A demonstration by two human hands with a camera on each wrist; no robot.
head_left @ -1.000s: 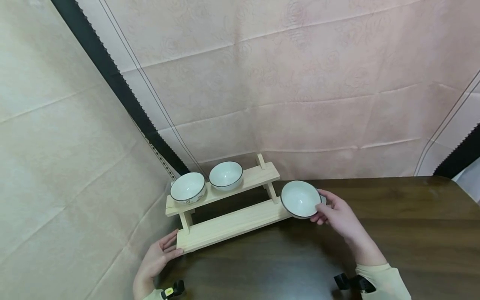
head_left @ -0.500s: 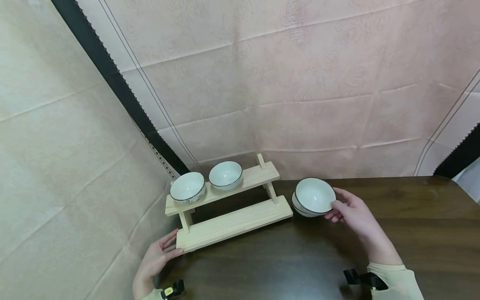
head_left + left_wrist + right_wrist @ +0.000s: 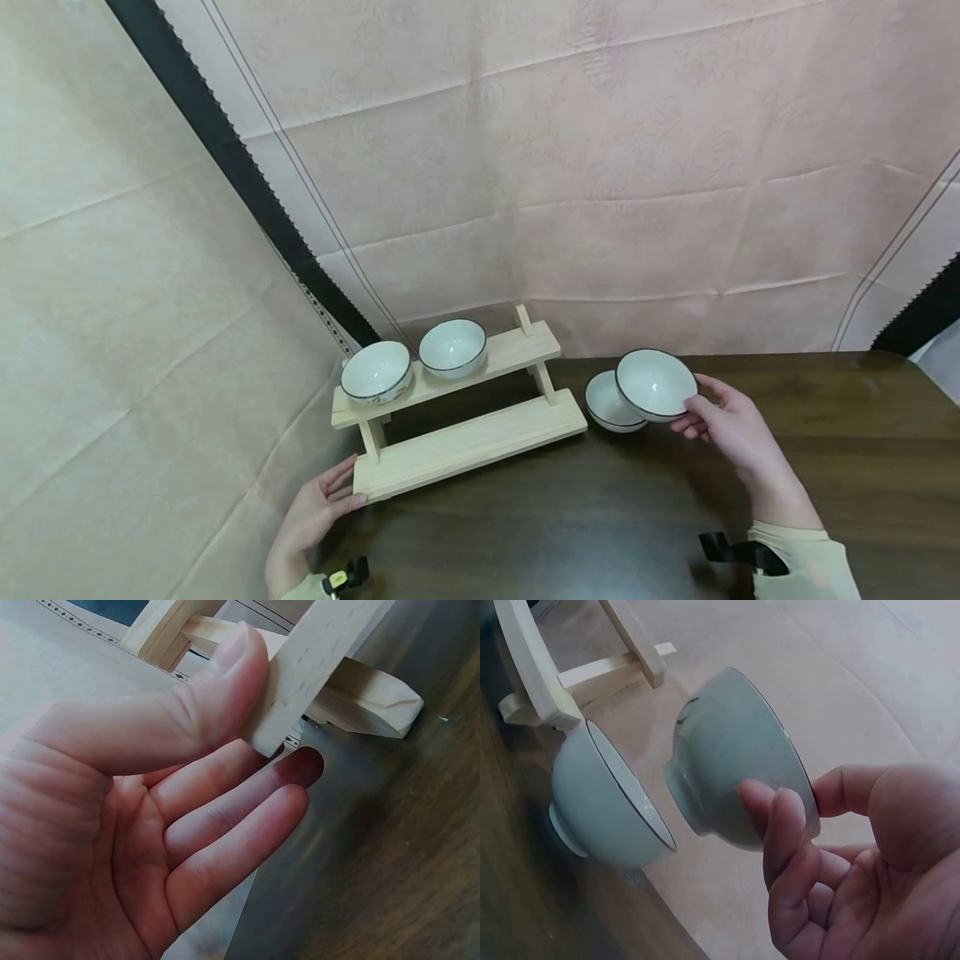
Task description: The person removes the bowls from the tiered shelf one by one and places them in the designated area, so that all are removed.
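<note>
My right hand [image 3: 731, 423] pinches the rim of a white bowl [image 3: 656, 382] with a dark rim line. In the right wrist view the held bowl [image 3: 739, 761] is raised beside a second bowl [image 3: 607, 799], which stands upright on the table. That second bowl [image 3: 611, 404] is partly covered by the held one in the head view. My left hand [image 3: 313, 512] grips the left end of the lower board of a two-tier wooden rack [image 3: 468, 446]. In the left wrist view the thumb [image 3: 187, 720] lies against the board's end [image 3: 300, 682], with the fingers below it.
Two more white bowls, one at the left end [image 3: 377, 373] and one near the middle [image 3: 452, 348], stand on the rack's upper board. Dark brown wooden table [image 3: 525, 517] lies under everything. Cloth-covered walls [image 3: 637, 208] rise behind and at the left.
My right hand has carried its bowl to the right, away from the rack's lower board, uncovering the second bowl on the table. My left hand has stayed at the rack's end.
</note>
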